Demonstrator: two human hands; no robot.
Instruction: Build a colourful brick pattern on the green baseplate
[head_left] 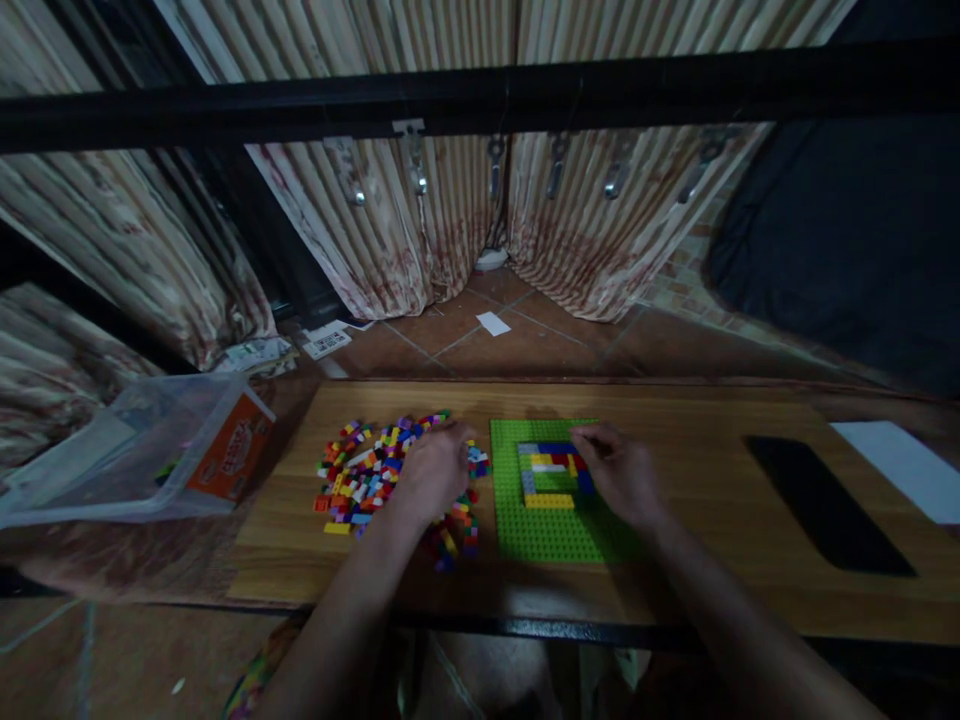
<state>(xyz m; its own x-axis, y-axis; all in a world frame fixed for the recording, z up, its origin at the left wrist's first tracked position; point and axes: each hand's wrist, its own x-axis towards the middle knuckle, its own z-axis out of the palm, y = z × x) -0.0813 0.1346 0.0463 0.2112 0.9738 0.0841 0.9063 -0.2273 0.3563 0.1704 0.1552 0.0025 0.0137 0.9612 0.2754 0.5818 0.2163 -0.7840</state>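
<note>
A spread-out heap of small toy building bricks (375, 480) in many colours covers the left part of the table. Over its right side hangs my left hand (439, 470), fingers curled downward among the bricks; whatever they grip is hidden. To the right lies a green studded baseplate (514, 540), carrying a low rectangular brick outline (549, 500) in yellow, blue, grey, red and white. My right hand (619, 470) is at the outline's upper right corner, thumb and fingers drawn together in a pinch. Anything between those fingertips is too small to make out.
The wooden table (712, 560) has a black flat slab (829, 505) and a white sheet (900, 470) on its right. A clear plastic bin (150, 440) with an orange label stands left of the table. Behind are a dark metal bar (465, 85) and striped curtains (390, 240).
</note>
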